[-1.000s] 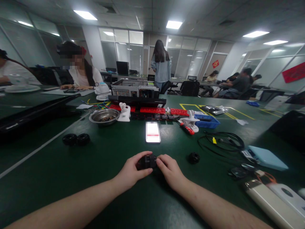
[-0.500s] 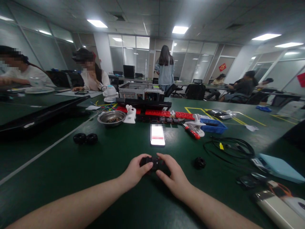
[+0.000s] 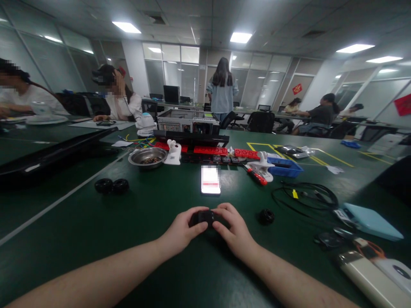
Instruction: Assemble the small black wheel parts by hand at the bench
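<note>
Between both hands is a small black, roughly cylindrical part, held low over the green table. My left hand is closed around its left side, thumb in front and fingers behind. My right hand pinches its right end with thumb and fingertips. Its exact kind is hard to tell, as the fingers cover much of it. A lit phone lies just beyond the hands. To the right rests a black ring-shaped piece. Two similar black wheel-like pieces sit side by side at the left.
Farther back are a metal bowl of small parts, a red-handled screwdriver, a white clamp stand and a blue tray. Coiled black cable and a light-blue box lie right. Other people sit or stand beyond.
My right hand's fingers have closed in on the part's right end, from spread apart before. The left hand keeps its hold. The view has shifted slightly.
</note>
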The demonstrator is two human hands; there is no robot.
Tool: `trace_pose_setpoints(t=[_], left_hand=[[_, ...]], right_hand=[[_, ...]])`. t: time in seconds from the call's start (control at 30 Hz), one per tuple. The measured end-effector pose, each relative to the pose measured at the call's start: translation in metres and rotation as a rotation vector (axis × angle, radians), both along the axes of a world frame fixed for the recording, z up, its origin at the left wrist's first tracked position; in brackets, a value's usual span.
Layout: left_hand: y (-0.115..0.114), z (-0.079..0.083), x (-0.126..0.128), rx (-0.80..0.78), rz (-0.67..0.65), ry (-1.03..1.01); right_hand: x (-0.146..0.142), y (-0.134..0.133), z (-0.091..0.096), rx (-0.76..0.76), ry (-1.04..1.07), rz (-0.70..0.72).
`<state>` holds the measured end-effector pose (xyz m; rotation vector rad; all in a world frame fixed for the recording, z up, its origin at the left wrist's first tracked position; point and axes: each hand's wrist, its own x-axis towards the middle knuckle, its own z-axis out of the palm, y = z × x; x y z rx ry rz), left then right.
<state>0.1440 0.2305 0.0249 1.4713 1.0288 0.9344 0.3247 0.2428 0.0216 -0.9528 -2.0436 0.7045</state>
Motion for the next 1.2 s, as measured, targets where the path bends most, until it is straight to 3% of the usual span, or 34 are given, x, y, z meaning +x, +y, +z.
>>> trace_pose_setpoints(t=[0.3, 0.6, 0.73, 0.87, 1.07, 1.2], left_hand=[[0.006, -0.004, -0.001, -0.065, 0.049, -0.034], [-0.005, 0.005, 0.004, 0.000, 0.106, 0.062], [-0.006, 0.003, 0.003, 0.085, 0.099, 0.150], [-0.004, 0.001, 0.003, 0.027, 0.070, 0.114], [0.001, 0.001, 0.001, -0.027, 0.108, 0.034], [0.003, 0.000, -0.001, -0.043, 0.083, 0.061]], right_hand=[[0.001, -0.010, 0.002, 0.150, -0.095, 0.024], [-0.001, 0.000, -0.003, -0.050, -0.021, -0.112], [-0.002, 0.006, -0.007, -0.053, -0.091, -0.073], [-0.002, 0.004, -0.006, -0.063, -0.073, -0.071], [0.001, -0.003, 0.002, 0.004, -0.068, 0.097], [0.002, -0.007, 0.002, 0.048, -0.126, 0.108]])
